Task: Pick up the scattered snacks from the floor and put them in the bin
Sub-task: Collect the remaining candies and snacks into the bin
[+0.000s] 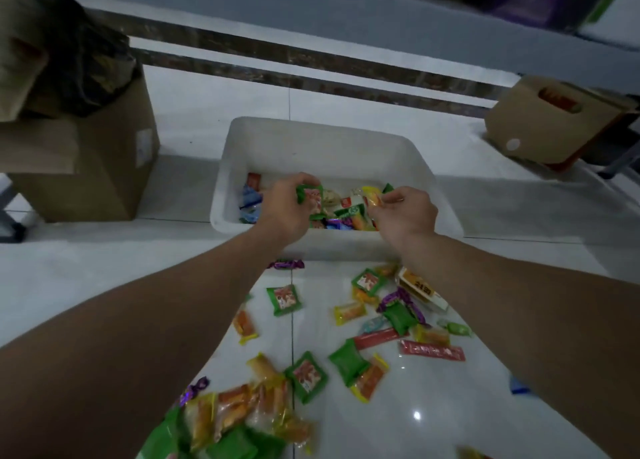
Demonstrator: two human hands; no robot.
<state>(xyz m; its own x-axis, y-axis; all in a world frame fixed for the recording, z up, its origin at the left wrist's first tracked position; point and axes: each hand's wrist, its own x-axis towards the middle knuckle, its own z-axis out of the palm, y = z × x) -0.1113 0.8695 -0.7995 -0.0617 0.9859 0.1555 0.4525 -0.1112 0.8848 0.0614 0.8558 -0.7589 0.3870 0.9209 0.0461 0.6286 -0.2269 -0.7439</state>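
Both hands over bin [239, 140] — left hand [285, 209] grips green snack [310, 197]

No legible text (print on snacks [283, 299] blurred)

bin [311, 147] behind scattered snacks [306, 375] | box [86, 181] left of bin | carton [540, 126] right (farther back)

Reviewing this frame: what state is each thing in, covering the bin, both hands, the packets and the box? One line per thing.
white bin: upright, open-topped, partly filled with snacks
left hand: over the bin, gripping a green packet
right hand: over the bin, pinching a yellow packet
floor snacks: scattered on the tiles, not yet binned
large cardboard box: upright, dark bag on top
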